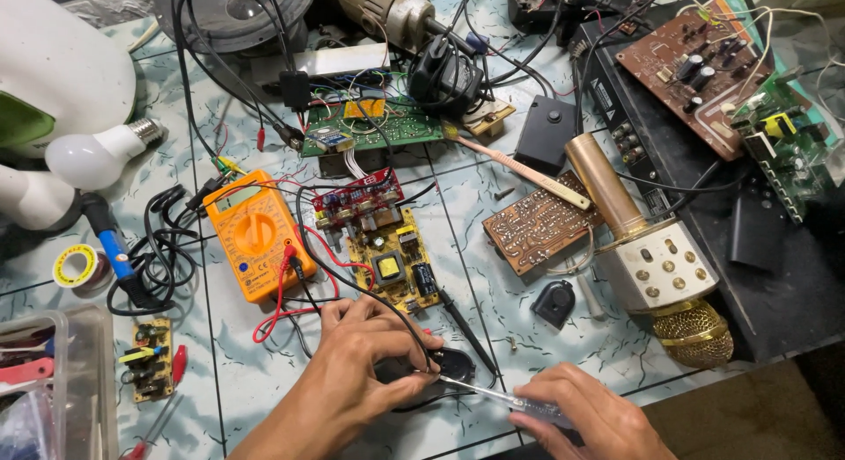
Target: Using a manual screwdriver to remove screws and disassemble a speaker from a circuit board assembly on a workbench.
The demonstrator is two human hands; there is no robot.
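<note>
- Left hand (352, 368) clamps down on a small black round part (453, 365) at lower centre of frame, fingers curled over its left side, thumb along the near edge.
- Right hand (585, 416), lower right of centre, is closed round a clear-handled screwdriver (493, 394); metal shaft points left w/ tip at the black part, just beside the left fingertips.
- Black wire (400, 323) runs under the left fingers up toward the boards above.
- Black probe (462, 323) lies on the tabletop just right of the left hand, angled down-right.
- Yellow circuit board (392, 262) w/ a transformer sits just above the left hand; red board (356, 196) w/ knobs touches its top edge.
- Orange multimeter (255, 235) left of centre, red & black leads plugged in, looping down toward the left wrist.
- Gold karaoke mic (647, 266) lies right of centre, mesh head toward lower right; brown PCB (537, 227) just left of it.
- Small black cap (554, 301) betw. the brown PCB & the right hand, apart from both.
- Green PCB (374, 125) at upper centre under tangled cables.
- White LED bulb (97, 152) at left edge; solder roll (77, 266) below it.
- Blue-handled soldering iron (110, 240) near the roll.
- Surface: marbled tile tabletop (264, 372).
</note>
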